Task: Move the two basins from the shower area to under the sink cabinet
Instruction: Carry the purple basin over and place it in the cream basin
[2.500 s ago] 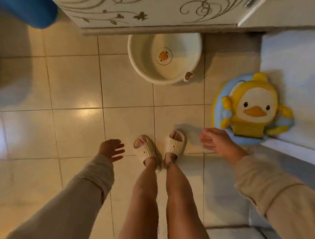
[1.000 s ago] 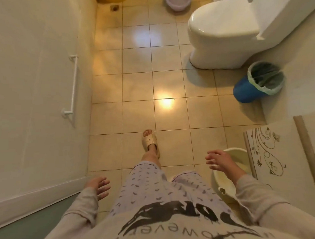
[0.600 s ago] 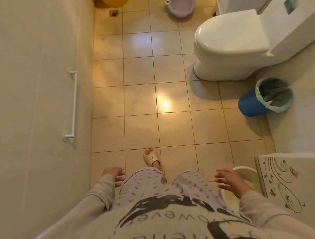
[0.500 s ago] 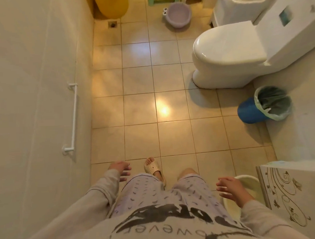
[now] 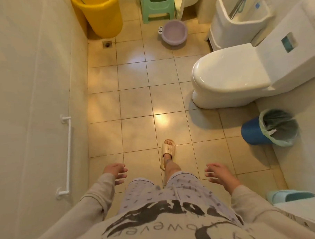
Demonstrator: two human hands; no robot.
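Note:
A small lilac basin [image 5: 174,32] with two cartoon eyes on its left rim stands on the floor tiles at the far end, in front of a green stool [image 5: 157,8]. My left hand [image 5: 115,172] and my right hand [image 5: 217,173] hang low in front of me, fingers spread, each holding nothing. Both are far from the lilac basin. The cream basin with the duck picture is out of view.
A yellow bucket [image 5: 99,15] stands far left by a floor drain [image 5: 107,44]. On the right are a white toilet [image 5: 241,76], a mop sink [image 5: 239,16] and a blue bin [image 5: 269,128]. A white rail [image 5: 68,155] is on the left wall. A light-blue slipper [image 5: 290,195] lies lower right.
The view has turned from the cabinet and cream basin and moved up the room. The cream basin and cabinet door have dropped out of view; the far end with the lilac basin is closer.

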